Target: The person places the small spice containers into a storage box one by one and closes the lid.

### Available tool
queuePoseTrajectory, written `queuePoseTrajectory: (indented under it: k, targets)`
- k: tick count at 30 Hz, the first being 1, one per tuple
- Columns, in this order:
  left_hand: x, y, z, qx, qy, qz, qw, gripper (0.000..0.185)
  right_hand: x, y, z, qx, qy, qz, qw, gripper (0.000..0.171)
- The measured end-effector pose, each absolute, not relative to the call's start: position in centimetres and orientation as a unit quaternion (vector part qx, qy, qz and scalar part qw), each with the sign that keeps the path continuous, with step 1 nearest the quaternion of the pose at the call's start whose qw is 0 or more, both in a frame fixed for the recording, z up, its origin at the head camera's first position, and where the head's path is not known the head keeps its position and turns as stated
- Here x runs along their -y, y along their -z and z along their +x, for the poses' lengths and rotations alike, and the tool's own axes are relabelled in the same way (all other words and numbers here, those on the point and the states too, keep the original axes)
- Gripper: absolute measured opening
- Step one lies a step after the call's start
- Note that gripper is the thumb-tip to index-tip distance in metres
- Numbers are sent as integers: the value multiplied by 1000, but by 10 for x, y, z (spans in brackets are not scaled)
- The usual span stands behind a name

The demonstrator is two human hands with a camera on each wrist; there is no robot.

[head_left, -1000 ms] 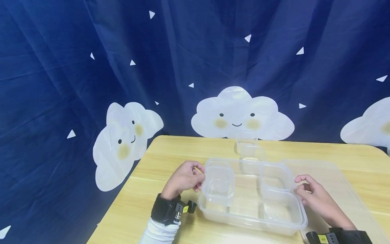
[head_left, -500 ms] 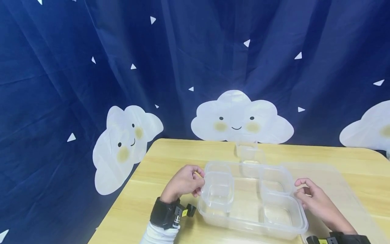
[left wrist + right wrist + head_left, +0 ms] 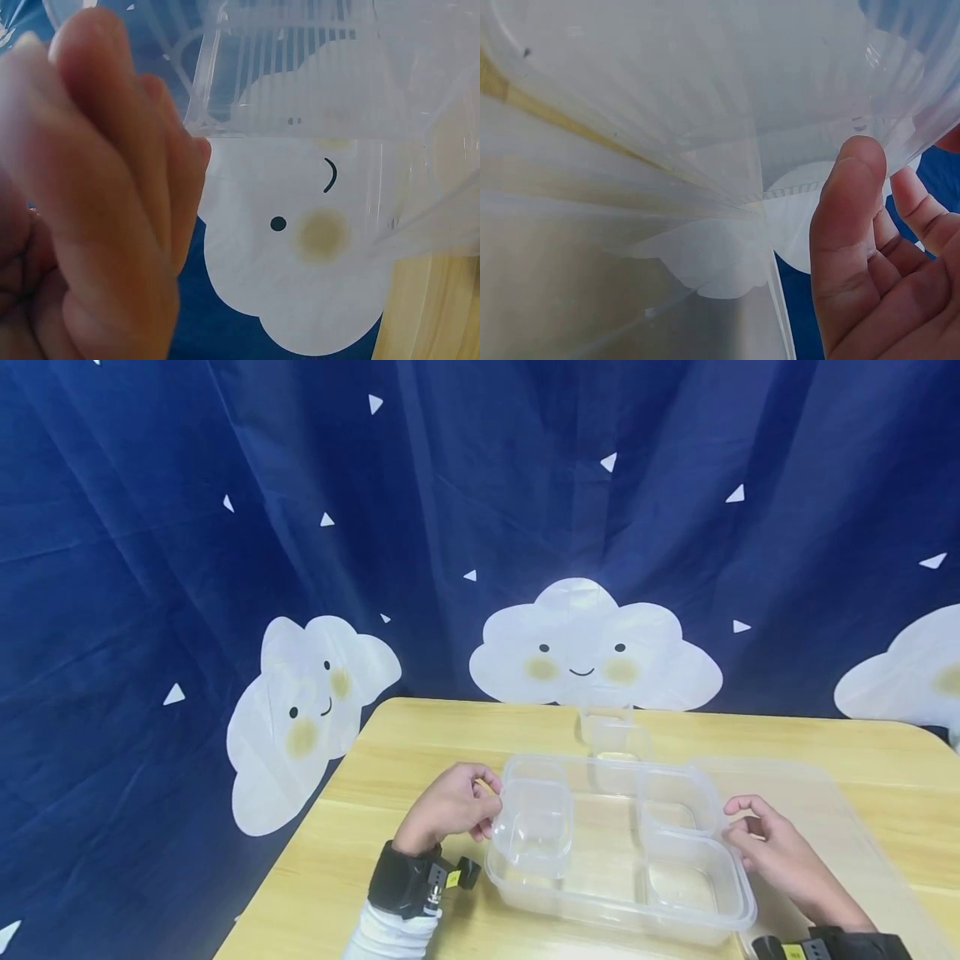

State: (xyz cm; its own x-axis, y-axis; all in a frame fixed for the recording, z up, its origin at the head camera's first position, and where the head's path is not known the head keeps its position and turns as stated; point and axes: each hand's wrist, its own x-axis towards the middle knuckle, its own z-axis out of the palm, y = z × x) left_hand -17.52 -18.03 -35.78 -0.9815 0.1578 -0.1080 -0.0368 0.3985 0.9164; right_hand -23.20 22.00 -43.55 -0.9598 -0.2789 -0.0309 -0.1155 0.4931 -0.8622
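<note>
My left hand (image 3: 456, 803) pinches the left rim of a small clear plastic container (image 3: 534, 831) with thumb and fingertips. This container sits slightly raised over the left side of a large clear plastic box (image 3: 585, 902). Another small container (image 3: 536, 770) shows behind it in the box. At the box's right side, my right hand (image 3: 768, 839) has its fingers loosely bent and its thumb tip (image 3: 859, 161) against the clear wall. Two small containers, a rear one (image 3: 678, 802) and a front one (image 3: 693, 881), stand inside the box there.
Two more small clear containers (image 3: 606, 727) stand behind the box. A large translucent flat sheet (image 3: 817, 827) lies under and right of the box on the wooden table (image 3: 442, 727). A dark blue curtain (image 3: 450, 485) with clouds hangs behind.
The small container at my left hand sits slightly lower and nearer to me relative to the box. Both hands keep their places at the sides; the head view has tilted a little.
</note>
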Motion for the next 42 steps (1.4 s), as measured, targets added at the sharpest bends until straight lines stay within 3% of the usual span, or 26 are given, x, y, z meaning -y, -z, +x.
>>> queuePoseTrajectory:
  k: [30,42]
  targets:
    - [182,366,-180,-847,-521,24,100,22,-218,434,-231,-864,487,-112,72,27]
    - [180,370,-182,-843,-520,18,137,24,-218,437,-229,-860,495,-105,73,27]
